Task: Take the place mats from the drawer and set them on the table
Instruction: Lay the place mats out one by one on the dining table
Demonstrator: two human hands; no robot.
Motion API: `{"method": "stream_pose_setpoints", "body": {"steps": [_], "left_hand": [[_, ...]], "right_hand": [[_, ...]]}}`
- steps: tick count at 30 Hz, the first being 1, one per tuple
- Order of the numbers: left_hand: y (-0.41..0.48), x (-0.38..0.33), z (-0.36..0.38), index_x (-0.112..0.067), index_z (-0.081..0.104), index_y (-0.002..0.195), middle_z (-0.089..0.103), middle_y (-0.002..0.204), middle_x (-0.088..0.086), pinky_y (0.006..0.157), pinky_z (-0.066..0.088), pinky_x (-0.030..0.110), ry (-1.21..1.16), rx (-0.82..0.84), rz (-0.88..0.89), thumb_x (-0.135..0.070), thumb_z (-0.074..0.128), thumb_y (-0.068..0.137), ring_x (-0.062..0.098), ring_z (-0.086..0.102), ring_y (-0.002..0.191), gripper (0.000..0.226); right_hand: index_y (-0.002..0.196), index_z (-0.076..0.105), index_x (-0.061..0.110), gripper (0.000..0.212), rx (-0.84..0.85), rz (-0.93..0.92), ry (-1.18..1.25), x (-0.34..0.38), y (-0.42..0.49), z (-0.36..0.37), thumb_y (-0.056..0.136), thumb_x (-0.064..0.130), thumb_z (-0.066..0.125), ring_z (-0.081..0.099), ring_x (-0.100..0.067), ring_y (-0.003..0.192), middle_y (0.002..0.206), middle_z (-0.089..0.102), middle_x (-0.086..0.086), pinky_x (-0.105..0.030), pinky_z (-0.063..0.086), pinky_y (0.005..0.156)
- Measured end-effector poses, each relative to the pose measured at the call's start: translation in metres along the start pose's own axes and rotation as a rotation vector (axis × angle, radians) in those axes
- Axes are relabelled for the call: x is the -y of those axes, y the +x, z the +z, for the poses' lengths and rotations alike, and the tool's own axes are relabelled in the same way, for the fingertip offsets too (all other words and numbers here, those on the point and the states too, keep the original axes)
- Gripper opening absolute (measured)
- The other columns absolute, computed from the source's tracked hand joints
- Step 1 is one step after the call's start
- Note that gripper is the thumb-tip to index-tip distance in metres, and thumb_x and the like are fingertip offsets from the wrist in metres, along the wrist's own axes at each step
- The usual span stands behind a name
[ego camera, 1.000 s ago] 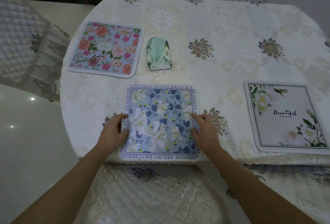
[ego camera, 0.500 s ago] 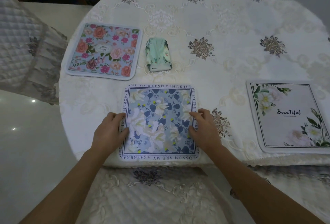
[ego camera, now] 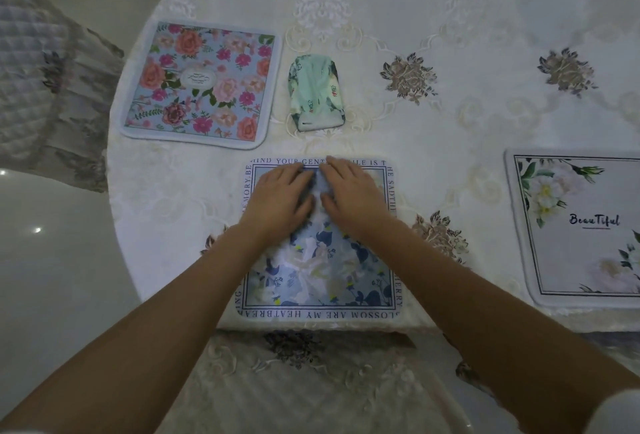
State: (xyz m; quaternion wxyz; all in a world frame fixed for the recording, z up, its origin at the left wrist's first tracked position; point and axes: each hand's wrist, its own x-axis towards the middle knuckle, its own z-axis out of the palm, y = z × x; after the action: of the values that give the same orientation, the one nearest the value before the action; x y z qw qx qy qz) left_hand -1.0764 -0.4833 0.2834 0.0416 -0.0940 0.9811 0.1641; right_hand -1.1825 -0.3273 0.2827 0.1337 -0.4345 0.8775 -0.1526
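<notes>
A blue-and-white floral place mat [ego camera: 318, 277] with a lettered border lies flat at the table's near edge. My left hand [ego camera: 280, 198] and my right hand [ego camera: 349, 193] rest side by side on its far half, fingers straight and pressing down, nearly touching each other. A pink-rose place mat [ego camera: 201, 85] lies at the far left. A white "Beautiful" place mat [ego camera: 581, 229] lies at the right, partly cut off by the frame.
A rolled mint-green cloth [ego camera: 317, 97] sits between the rose mat and the blue mat. The round table [ego camera: 450, 52] wears a cream embroidered cloth. A quilted chair [ego camera: 41, 80] stands at the left, another chair seat [ego camera: 311, 381] directly below me.
Both hands have slid from the mat's left and right edges inward and forward to meet on its far half. The mat itself has stayed in place.
</notes>
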Motion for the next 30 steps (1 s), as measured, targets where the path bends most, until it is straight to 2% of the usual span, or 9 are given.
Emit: {"method": "stream_pose_setpoints", "body": {"steps": [3, 10, 13, 17, 20, 23, 26, 30], "left_hand": [[-0.003, 0.01, 0.0, -0.016, 0.053, 0.137, 0.049, 0.145, 0.01, 0.106, 0.038, 0.045, 0.049, 0.003, 0.024, -0.042, 0.038, 0.098, 0.03, 0.045, 0.131, 0.049], [-0.035, 0.05, -0.004, -0.014, 0.054, 0.137, 0.047, 0.148, 0.014, 0.105, 0.037, 0.048, 0.078, -0.05, -0.138, -0.044, 0.041, 0.098, 0.034, 0.043, 0.133, 0.051], [-0.03, 0.042, -0.004, -0.014, 0.056, 0.134, 0.049, 0.146, 0.015, 0.105, 0.036, 0.048, 0.051, -0.067, -0.148, -0.043, 0.043, 0.097, 0.034, 0.044, 0.132, 0.049], [-0.007, 0.013, 0.001, -0.015, 0.055, 0.134, 0.05, 0.146, 0.011, 0.109, 0.035, 0.047, 0.007, -0.058, -0.07, -0.043, 0.036, 0.101, 0.031, 0.045, 0.132, 0.048], [0.005, -0.003, 0.006, -0.013, 0.055, 0.137, 0.051, 0.144, 0.011, 0.109, 0.036, 0.046, -0.035, -0.036, -0.037, -0.042, 0.035, 0.101, 0.029, 0.046, 0.131, 0.051], [-0.001, 0.004, 0.01, -0.01, 0.056, 0.135, 0.051, 0.143, 0.013, 0.106, 0.039, 0.046, -0.002, -0.041, 0.0, -0.04, 0.038, 0.102, 0.032, 0.047, 0.13, 0.048], [-0.017, 0.025, 0.007, -0.014, 0.051, 0.14, 0.045, 0.15, 0.011, 0.108, 0.037, 0.046, 0.044, -0.061, -0.088, -0.041, 0.04, 0.102, 0.031, 0.041, 0.135, 0.048], [-0.033, 0.043, -0.003, -0.011, 0.056, 0.135, 0.05, 0.144, 0.015, 0.104, 0.038, 0.047, 0.065, -0.113, -0.15, -0.04, 0.044, 0.098, 0.033, 0.045, 0.13, 0.048]], "right_hand": [[0.146, 0.042, 0.009, 0.054, 0.018, 0.015, -0.032, -0.004, 0.002, 0.006, 0.098, 0.032, 0.048, 0.033, -0.031, 0.142, 0.154, 0.039, -0.011, -0.048, 0.032, 0.113], [0.144, 0.045, 0.011, 0.053, -0.092, 0.207, -0.112, -0.039, -0.028, 0.0, 0.097, 0.036, 0.048, 0.037, -0.032, 0.139, 0.151, 0.043, -0.012, -0.048, 0.033, 0.111], [0.142, 0.047, 0.01, 0.052, -0.1, 0.191, -0.099, -0.034, -0.023, -0.002, 0.097, 0.036, 0.05, 0.039, -0.034, 0.137, 0.15, 0.044, -0.014, -0.051, 0.035, 0.111], [0.144, 0.045, 0.013, 0.052, -0.07, 0.085, -0.054, -0.007, -0.004, 0.003, 0.097, 0.036, 0.049, 0.036, -0.031, 0.138, 0.152, 0.042, -0.011, -0.048, 0.031, 0.111], [0.14, 0.05, 0.014, 0.05, -0.057, 0.041, -0.076, 0.003, 0.003, 0.009, 0.095, 0.036, 0.051, 0.042, -0.031, 0.134, 0.148, 0.047, -0.009, -0.048, 0.036, 0.108], [0.139, 0.052, 0.015, 0.049, -0.064, 0.067, -0.097, -0.007, -0.004, 0.009, 0.094, 0.034, 0.052, 0.043, -0.03, 0.133, 0.146, 0.049, -0.009, -0.047, 0.035, 0.108], [0.141, 0.049, 0.016, 0.05, -0.08, 0.133, -0.126, -0.029, -0.019, 0.002, 0.094, 0.034, 0.05, 0.042, -0.03, 0.134, 0.146, 0.047, -0.008, -0.048, 0.036, 0.108], [0.144, 0.045, 0.015, 0.055, -0.076, 0.182, -0.168, -0.052, -0.037, -0.009, 0.093, 0.036, 0.054, 0.039, -0.03, 0.137, 0.15, 0.043, -0.011, -0.047, 0.033, 0.109]]}}
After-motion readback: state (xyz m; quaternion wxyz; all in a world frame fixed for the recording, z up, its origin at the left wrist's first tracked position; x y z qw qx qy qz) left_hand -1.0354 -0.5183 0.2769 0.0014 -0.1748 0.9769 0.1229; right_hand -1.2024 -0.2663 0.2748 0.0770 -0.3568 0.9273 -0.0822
